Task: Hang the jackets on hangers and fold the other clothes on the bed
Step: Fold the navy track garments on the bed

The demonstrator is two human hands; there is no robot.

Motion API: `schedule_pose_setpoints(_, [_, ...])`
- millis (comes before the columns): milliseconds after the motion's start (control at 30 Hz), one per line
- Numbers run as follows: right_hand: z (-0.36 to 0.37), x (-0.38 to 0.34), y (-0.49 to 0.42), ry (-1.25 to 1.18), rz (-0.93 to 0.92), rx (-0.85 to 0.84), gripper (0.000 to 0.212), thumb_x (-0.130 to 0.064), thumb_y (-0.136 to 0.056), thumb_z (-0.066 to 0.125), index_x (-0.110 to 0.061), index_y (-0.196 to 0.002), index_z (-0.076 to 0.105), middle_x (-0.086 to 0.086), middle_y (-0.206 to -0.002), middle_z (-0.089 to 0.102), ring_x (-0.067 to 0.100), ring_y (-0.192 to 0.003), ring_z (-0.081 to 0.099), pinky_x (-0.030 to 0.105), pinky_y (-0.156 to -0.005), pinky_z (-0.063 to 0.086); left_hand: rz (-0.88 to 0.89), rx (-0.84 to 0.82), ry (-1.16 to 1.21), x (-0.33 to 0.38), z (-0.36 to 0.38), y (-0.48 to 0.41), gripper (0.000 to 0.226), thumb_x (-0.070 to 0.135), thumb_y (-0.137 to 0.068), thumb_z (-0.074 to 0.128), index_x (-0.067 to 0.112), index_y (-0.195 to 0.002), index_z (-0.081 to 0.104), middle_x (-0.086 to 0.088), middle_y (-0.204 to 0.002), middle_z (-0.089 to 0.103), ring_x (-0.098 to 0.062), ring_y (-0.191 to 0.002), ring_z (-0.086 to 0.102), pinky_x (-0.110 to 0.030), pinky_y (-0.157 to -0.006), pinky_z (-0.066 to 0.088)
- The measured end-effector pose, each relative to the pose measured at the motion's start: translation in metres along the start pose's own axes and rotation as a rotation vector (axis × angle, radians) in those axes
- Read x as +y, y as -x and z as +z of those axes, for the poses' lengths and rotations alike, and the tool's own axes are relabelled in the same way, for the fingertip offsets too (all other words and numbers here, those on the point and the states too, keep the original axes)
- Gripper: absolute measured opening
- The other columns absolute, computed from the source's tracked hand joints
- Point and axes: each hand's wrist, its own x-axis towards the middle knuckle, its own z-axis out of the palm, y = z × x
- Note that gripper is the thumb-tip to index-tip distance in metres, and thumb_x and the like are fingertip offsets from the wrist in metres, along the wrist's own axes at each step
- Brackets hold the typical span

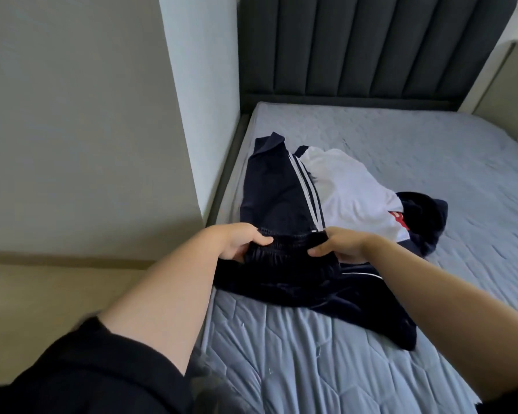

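Hands, left hand (242,242) and right hand (338,245), pinch the gathered elastic waistband of soft, limp navy white-striped track trousers (278,189) above the quilted grey-blue mattress (431,150); waistband corners look the best hold.

My left hand (240,242): grips the gathered elastic edge of the navy striped garment (272,186), thumb on top.
My right hand (341,245): grips that same edge, further right.
Navy striped garment: stretched from my hands toward the headboard (356,46), on the bed (431,150).
White shirt (347,186): touching the striped garment's right side, red print showing.
Dark bundle (425,216): farther right, past the shirt.
Piped dark garment (341,294): under the striped garment's near edge.
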Motion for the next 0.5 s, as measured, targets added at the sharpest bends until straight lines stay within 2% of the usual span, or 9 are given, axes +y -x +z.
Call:
schedule_pose_setpoints(100, [0.002, 0.004, -0.008, -0.055, 0.167, -0.175, 0.025, 0.007, -0.082, 0.053, -0.004, -0.103, 0.063, 0.008, -0.093, 0.073, 0.021, -0.084, 0.071, 0.031, -0.073, 0.057, -0.154, -0.168, 0.038, -0.012, -0.004, -0.006, 0.019, 0.020, -0.095, 0.049, 0.012, -0.104, 0.064, -0.006, -0.091, 0.070, -0.022, -0.084, 0.064, -0.035, -0.078, 0.049])
schedule_pose_setpoints(200, [0.003, 0.008, -0.020, -0.060, 0.278, -0.372, 0.028, 0.006, -0.080, 0.053, -0.003, -0.106, 0.060, 0.009, -0.094, 0.073, 0.022, -0.086, 0.071, 0.032, -0.074, 0.057, -0.225, -0.340, 0.030, -0.019, -0.008, -0.012, 0.020, 0.019, -0.093, 0.047, 0.015, -0.098, 0.066, -0.004, -0.091, 0.072, -0.021, -0.087, 0.064, -0.038, -0.087, 0.046])
schedule_pose_setpoints(267, [0.006, 0.013, -0.032, -0.028, 0.289, -0.405, 0.030, 0.000, -0.078, 0.055, -0.004, -0.107, 0.060, 0.008, -0.095, 0.073, 0.021, -0.088, 0.070, 0.031, -0.077, 0.057, -0.240, -0.363, -0.006, -0.025, -0.013, -0.017, 0.020, 0.019, -0.093, 0.047, 0.016, -0.099, 0.066, -0.003, -0.092, 0.071, -0.020, -0.087, 0.064, -0.038, -0.088, 0.046])
schedule_pose_setpoints(333, [0.005, 0.020, -0.043, -0.056, 0.231, -0.358, 0.029, 0.002, -0.078, 0.056, -0.006, -0.106, 0.063, 0.006, -0.098, 0.073, 0.019, -0.090, 0.070, 0.029, -0.077, 0.056, -0.200, -0.257, 0.017, -0.031, -0.022, -0.024, 0.018, 0.022, -0.094, 0.050, 0.016, -0.103, 0.065, -0.005, -0.099, 0.070, -0.022, -0.091, 0.064, -0.039, -0.087, 0.048])
schedule_pose_setpoints(400, [-0.003, 0.028, -0.052, -0.161, 0.133, -0.269, 0.030, 0.006, -0.080, 0.058, -0.008, -0.105, 0.066, 0.006, -0.100, 0.072, 0.018, -0.092, 0.069, 0.026, -0.076, 0.055, -0.066, -0.063, 0.165, -0.039, -0.033, -0.036, 0.020, 0.025, -0.093, 0.054, 0.014, -0.107, 0.064, -0.007, -0.108, 0.067, -0.023, -0.098, 0.063, -0.040, -0.092, 0.047])
schedule_pose_setpoints(500, [-0.010, 0.034, -0.068, -0.269, 0.006, -0.035, 0.022, 0.004, -0.084, 0.055, -0.004, -0.102, 0.063, 0.005, -0.090, 0.072, 0.015, -0.080, 0.070, 0.023, -0.072, 0.055, 0.114, 0.168, 0.412, -0.047, -0.049, -0.057, 0.022, 0.029, -0.091, 0.059, 0.014, -0.106, 0.066, -0.006, -0.112, 0.068, -0.020, -0.100, 0.065, -0.036, -0.092, 0.050])
